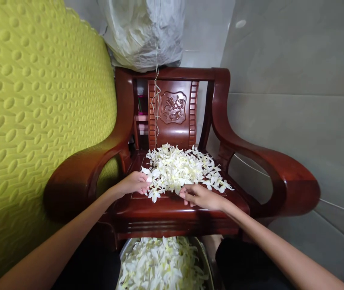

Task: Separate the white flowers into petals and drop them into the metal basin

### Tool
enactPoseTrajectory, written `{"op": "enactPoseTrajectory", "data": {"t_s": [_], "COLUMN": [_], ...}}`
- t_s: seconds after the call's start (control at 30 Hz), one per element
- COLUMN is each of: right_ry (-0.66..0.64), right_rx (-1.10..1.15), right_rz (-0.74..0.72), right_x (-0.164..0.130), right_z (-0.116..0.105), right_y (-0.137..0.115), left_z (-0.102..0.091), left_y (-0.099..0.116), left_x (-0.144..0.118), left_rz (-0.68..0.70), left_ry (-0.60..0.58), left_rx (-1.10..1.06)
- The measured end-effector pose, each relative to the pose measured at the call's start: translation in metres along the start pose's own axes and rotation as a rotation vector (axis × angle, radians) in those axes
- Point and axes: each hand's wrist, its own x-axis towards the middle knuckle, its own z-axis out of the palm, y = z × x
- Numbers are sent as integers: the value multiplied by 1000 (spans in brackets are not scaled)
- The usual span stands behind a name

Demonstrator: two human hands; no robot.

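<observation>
White flowers with narrow petals and pale yellow centres lie heaped on the seat of a carved, reddish-brown wooden chair. At the heap's left edge is my left hand, its fingers closed around a white flower. My right hand is at the front of the heap, palm down, with its fingers curled and the thumb close to the index finger. A pale petal shows by those fingertips; what they hold is partly hidden.
Below the seat's front edge, a metal basin between my legs is full of similar flowers. Thin strings hang down the chair back from a white plastic bag. A yellow dimpled mat stands at left; a grey tiled wall is at right.
</observation>
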Motion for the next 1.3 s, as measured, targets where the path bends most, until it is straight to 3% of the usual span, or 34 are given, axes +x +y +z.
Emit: {"op": "enactPoseTrajectory", "data": {"t_s": [0.2, 0.33, 0.47, 0.67, 0.9, 1.0, 1.13, 1.3], "right_ry": [85, 279, 379, 402, 535, 517, 463, 503], "right_rx": [181, 299, 384, 335, 204, 199, 202, 227], "right_rz": [-119, -196, -236, -241, -291, -305, -318, -324], "right_x": [-3, -7, -7, -1, 7, 8, 5, -3], "right_z": [23, 41, 47, 51, 52, 52, 55, 61], "right_y": [-26, -40, -48, -51, -41, -44, -53, -61], "left_z": [45, 62, 60, 56, 55, 50, 48, 51], "left_y": [42, 60, 68, 73, 58, 56, 65, 71], "left_x": [-32, -52, -64, -70, -55, -49, -57, -74], "left_rz": [312, 412, 426, 407, 355, 338, 421, 467], "left_ry": [-87, -19, 49, 3, 259, 220, 111, 221], "left_rx": [-77, -80, -68, -181, -100, -135, -162, 18]}}
